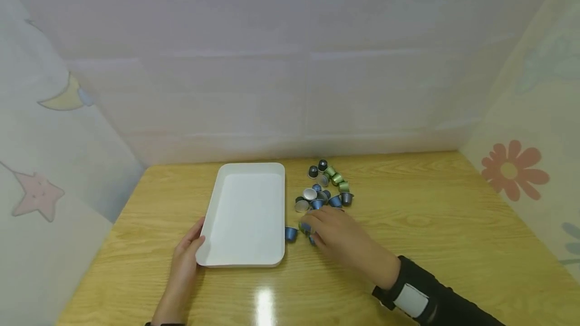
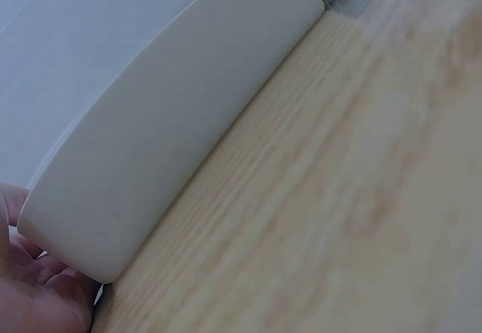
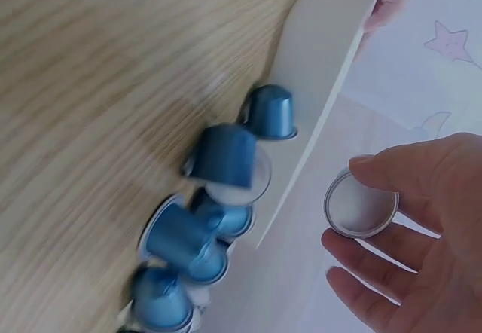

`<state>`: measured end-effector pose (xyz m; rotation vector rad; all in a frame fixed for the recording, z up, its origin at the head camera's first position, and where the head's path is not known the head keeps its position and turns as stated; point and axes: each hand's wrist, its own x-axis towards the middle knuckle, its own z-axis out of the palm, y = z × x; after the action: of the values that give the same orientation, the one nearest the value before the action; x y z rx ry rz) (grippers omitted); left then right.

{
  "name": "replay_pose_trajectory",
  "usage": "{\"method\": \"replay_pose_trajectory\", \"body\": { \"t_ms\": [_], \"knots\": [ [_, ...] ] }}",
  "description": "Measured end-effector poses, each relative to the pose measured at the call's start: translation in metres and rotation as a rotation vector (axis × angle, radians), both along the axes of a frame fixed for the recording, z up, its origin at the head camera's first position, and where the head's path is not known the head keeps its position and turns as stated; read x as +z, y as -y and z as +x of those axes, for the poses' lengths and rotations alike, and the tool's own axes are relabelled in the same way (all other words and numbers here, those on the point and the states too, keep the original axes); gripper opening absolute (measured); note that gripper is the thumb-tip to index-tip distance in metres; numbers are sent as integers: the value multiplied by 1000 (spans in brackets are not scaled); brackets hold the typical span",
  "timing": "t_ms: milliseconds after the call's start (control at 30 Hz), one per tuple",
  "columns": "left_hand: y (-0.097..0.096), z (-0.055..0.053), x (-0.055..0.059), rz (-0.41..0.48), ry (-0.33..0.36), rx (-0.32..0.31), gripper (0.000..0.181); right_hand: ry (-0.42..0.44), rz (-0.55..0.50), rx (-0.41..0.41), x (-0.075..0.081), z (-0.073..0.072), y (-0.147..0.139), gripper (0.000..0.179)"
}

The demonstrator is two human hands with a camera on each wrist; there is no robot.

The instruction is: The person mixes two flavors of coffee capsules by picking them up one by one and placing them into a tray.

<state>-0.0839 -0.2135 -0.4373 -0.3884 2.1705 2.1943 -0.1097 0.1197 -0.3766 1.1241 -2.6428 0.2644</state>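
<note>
A shallow white tray (image 1: pixel 244 215) lies on the wooden table. At its near left corner, my left hand (image 1: pixel 183 255) grips the wall; in the left wrist view the fingers (image 2: pixel 49 291) curl about that corner. To the right of the tray, my right hand (image 1: pixel 337 230) pinches a coffee capsule (image 3: pixel 361 205) between thumb and fingers, its silvery round lid facing the right wrist camera. Below and around that hand lie loose coffee capsules. A blue capsule (image 1: pixel 291 234) rests against the tray's right side. The held capsule's colour is hard to tell.
Green capsules (image 1: pixel 337 179) and dark capsules (image 1: pixel 313 171) lie at the far end of the loose pile, right of the tray. Several blue capsules (image 3: pixel 177 235) lie close together near the tray wall. A pale cloth wall (image 1: pixel 294 89) stands along the table's back edge.
</note>
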Motion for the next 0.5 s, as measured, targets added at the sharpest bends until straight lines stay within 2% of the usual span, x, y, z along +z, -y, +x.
{"method": "replay_pose_trajectory", "body": {
  "t_ms": [233,500],
  "knots": [
    [-1,-3,0,-1,-25,6,48,58,-41,77,5,-4,35,34],
    [3,-5,2,-20,-15,5,48,95,63,143,5,-15,81,30]
  ]
}}
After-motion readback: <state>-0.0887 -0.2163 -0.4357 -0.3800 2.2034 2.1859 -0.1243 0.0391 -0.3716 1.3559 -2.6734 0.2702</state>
